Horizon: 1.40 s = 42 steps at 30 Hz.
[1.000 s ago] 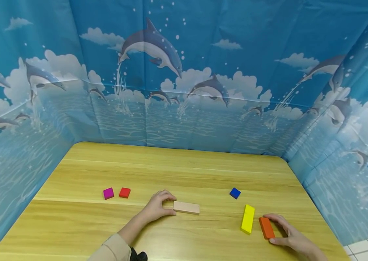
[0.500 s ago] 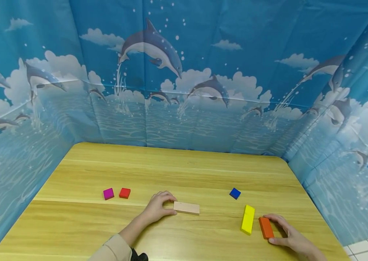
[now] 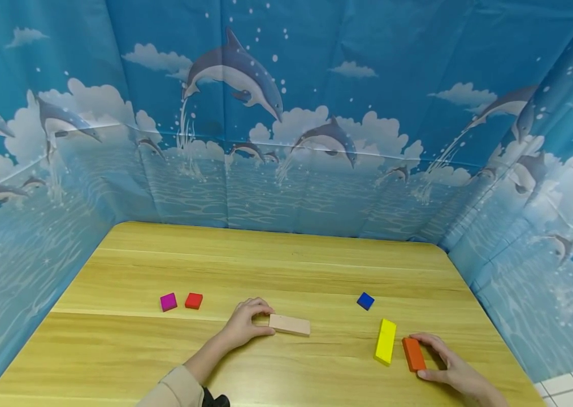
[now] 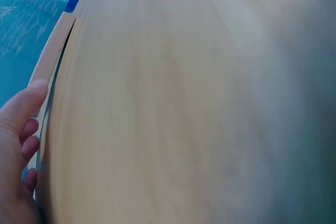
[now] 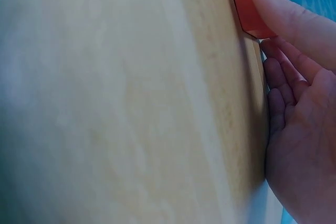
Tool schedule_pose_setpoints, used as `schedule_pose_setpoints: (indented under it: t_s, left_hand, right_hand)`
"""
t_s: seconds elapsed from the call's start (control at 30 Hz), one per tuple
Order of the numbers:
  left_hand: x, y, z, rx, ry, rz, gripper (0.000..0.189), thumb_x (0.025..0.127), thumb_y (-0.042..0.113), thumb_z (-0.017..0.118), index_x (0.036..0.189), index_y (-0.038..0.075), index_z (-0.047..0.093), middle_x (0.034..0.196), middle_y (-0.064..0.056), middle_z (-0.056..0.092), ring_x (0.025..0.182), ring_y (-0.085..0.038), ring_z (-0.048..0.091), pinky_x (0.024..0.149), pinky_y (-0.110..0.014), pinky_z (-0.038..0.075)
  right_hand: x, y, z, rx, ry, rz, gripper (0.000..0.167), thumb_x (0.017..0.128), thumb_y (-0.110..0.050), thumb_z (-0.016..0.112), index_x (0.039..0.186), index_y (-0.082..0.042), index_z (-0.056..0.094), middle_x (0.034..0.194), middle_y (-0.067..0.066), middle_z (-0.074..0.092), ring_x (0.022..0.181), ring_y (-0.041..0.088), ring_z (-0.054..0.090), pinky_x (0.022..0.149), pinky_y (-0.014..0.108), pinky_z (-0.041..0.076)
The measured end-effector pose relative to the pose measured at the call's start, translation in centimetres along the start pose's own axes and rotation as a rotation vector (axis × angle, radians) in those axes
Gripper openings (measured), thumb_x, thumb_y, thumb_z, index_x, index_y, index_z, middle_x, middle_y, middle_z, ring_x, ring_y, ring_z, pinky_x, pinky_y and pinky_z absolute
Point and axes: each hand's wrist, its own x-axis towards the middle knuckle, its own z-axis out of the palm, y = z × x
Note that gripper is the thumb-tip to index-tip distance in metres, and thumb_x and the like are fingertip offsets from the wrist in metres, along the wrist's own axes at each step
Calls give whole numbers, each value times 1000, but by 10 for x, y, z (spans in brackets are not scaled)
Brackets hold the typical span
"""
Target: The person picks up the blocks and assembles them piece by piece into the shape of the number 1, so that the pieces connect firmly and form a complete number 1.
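Note:
My left hand (image 3: 243, 326) grips the left end of a plain beige wooden block (image 3: 290, 325) between thumb and fingers. The block lies flat near the middle of the table. In the left wrist view the thumb rests on that block (image 4: 52, 51). On the right, my right hand (image 3: 455, 370) pinches an orange block (image 3: 413, 354) end to end, thumb at the near end and fingers at the far end. The right wrist view shows the thumb against the orange block (image 5: 242, 1). A yellow block (image 3: 385, 341) lies just left of the orange one, apart from it.
A small blue block (image 3: 365, 301) lies behind the yellow one. Farther left are a magenta block (image 3: 168, 302) and a red block (image 3: 194, 301), side by side with a gap. A dolphin-print curtain (image 3: 286, 186) surrounds the back and sides of the wooden table (image 3: 276, 260).

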Motion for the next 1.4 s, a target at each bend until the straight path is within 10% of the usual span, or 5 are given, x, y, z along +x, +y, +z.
schedule_pose_setpoints:
  t_s: [0.53,0.83,1.07,1.27,1.4]
  left_hand:
    - [-22,11,-2,-194,-29,8,32,72,25,77,100,13,66,98,8,55,89,-11,50,79,-25,43]
    - [-39,16,-2,-209,-21,20,33,71,25,77,99,12,66,97,8,55,86,-10,49,76,-23,44]
    - [-50,18,-1,-228,5,15,29,69,25,78,94,15,67,93,6,56,84,-14,50,75,-23,44]
    - [-57,31,-5,-225,28,29,27,68,11,79,92,7,67,91,-3,58,82,-24,51,72,-25,44]
    - [-59,48,-12,-224,37,50,25,67,6,79,89,3,67,88,-8,58,80,-26,50,70,-25,44]
  right_hand:
    - [2,-2,0,-54,-6,42,61,86,-16,61,136,3,31,130,-9,28,104,-26,24,83,10,32]
    - [2,0,-1,-57,-5,27,61,87,-16,61,136,2,32,119,-36,27,105,-26,24,83,10,32]
    - [4,-1,-1,-46,-16,74,62,87,-16,61,137,2,29,138,26,25,103,-27,24,83,11,32]
    - [2,3,-2,-26,-12,42,62,87,-14,61,137,2,29,125,-29,30,105,-25,25,83,11,32]
    - [2,3,-2,-23,-13,25,61,87,-13,61,136,2,30,119,-36,29,105,-24,26,82,10,32]
